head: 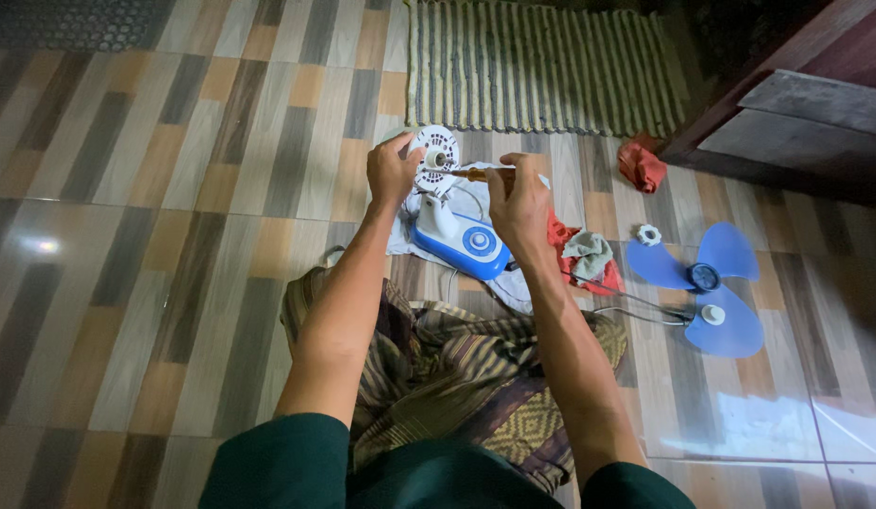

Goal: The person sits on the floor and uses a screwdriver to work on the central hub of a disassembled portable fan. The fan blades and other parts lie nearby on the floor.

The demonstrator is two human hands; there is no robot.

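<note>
Slippage looks the likeliest trouble here; the screwdriver (476, 173) meets the white fan motor housing (436, 158) at a single small point, and if its tip rides out of the screw it could skate across the plastic or jab the left hand (393, 170) just behind; a loosened screw could also drop onto the tiled floor (127, 236) and roll off. The left hand is closed around the housing's far edge, steadying it upright; the right hand (519, 203) is clamped on the brown handle of the screwdriver, whose shaft points leftward into the housing between the two hands. The blue and white fan base (462, 240) sits just below both hands, on a pale cloth; the blue fan blade (711, 273) lies well off to the right, with a red rag (589, 259) between.
</note>
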